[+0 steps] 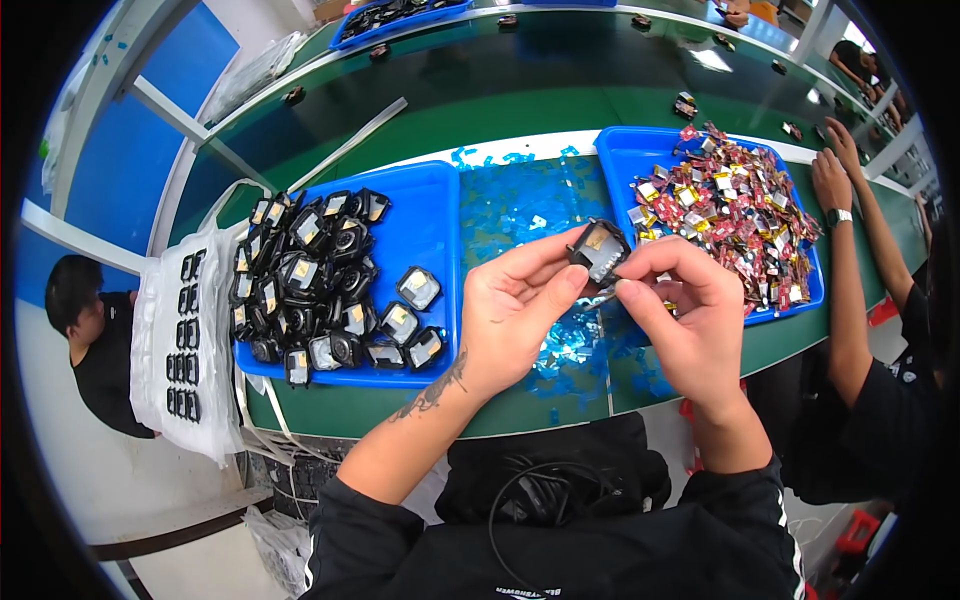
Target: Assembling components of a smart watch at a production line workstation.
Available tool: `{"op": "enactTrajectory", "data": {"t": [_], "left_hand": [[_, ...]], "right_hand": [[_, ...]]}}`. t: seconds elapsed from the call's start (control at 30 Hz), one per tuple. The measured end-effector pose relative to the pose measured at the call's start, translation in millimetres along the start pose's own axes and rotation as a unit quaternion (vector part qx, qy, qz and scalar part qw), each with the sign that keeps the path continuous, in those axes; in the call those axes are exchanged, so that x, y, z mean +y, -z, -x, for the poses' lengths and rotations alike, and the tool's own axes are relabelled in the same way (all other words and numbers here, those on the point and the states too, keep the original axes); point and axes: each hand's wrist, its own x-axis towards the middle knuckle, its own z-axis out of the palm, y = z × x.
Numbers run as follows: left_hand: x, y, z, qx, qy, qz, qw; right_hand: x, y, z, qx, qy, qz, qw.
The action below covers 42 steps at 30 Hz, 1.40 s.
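My left hand (512,315) grips a small black plastic housing (603,252) between thumb and fingers. Its open back faces up, showing a silver-grey part with a tan patch and a row of small pale contacts. Thumb and forefinger of my right hand (690,315) are pinched together at the housing's lower right edge. Something thin and small shows at those fingertips, too little of it to name. To the left, a blue tray (425,215) holds a heap of similar black housings (305,270). On the right, another blue tray (622,160) holds many small red, white and yellow parts (735,205).
Blue film scraps (520,215) litter the green bench (330,412) between the trays. Behind it runs a dark green conveyor belt (560,75) carrying scattered small parts. At right, a co-worker's forearms (848,260) reach over the bench. Bagged housings (185,330) hang at left, near another person (100,335).
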Motion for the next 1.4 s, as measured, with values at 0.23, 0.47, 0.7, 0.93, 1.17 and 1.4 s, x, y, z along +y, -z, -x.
{"op": "enactTrajectory", "data": {"t": [0.23, 0.47, 0.7, 0.93, 1.17, 1.4], "left_hand": [[2, -1, 3, -0.018, 0.017, -0.029, 0.999], [3, -1, 5, -0.024, 0.017, -0.077, 0.997], [4, -5, 6, -0.020, 0.018, -0.085, 0.996], [1, -6, 8, -0.021, -0.001, -0.146, 0.989], [6, -7, 12, -0.031, -0.002, -0.156, 0.987], [5, -8, 12, -0.039, -0.043, -0.221, 0.973]], "right_hand": [[-7, -3, -2, 0.007, 0.059, 0.150, 0.987], [-8, -5, -3, 0.015, 0.058, 0.149, 0.987], [-4, -3, -4, 0.012, 0.064, 0.162, 0.985], [-8, 3, -9, -0.018, 0.022, 0.170, 0.985], [-9, 5, -10, 0.000, 0.060, 0.191, 0.980], [-1, 3, -5, -0.018, 0.094, 0.153, 0.984]]}}
